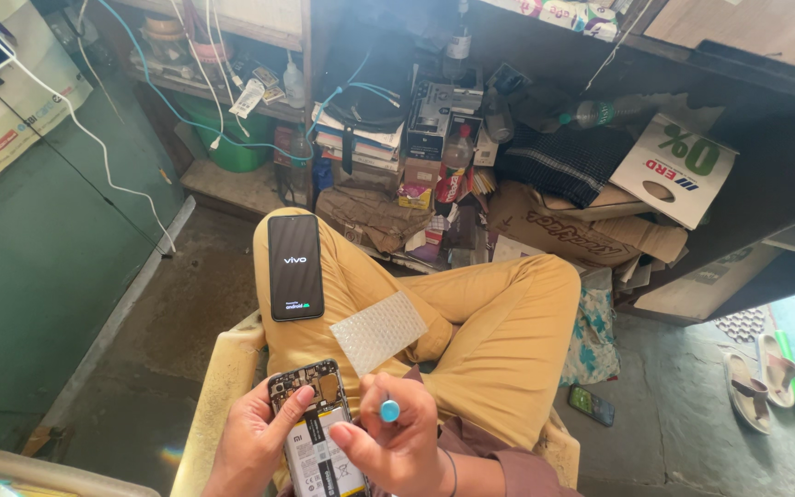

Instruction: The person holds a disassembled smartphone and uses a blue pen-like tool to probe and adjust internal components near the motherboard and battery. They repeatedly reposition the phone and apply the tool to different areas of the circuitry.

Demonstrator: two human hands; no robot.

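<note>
We're mid-teardown – left hand [252,442] is gripping the opened phone [316,433] w/ back off, fingers clamped round it, low over our lap. Right hand [399,440] fingers are pinching a blue-capped screwdriver [389,410] – next move prob. needs its tip seated squarely on a screw.

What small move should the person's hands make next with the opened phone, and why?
Probably lower the screwdriver tip onto the opened phone. The left hand cradles the phone, its back off and battery bare, thumb pressed near the top. The right hand pinches the blue-capped tool just above it, its tip hidden.
</note>
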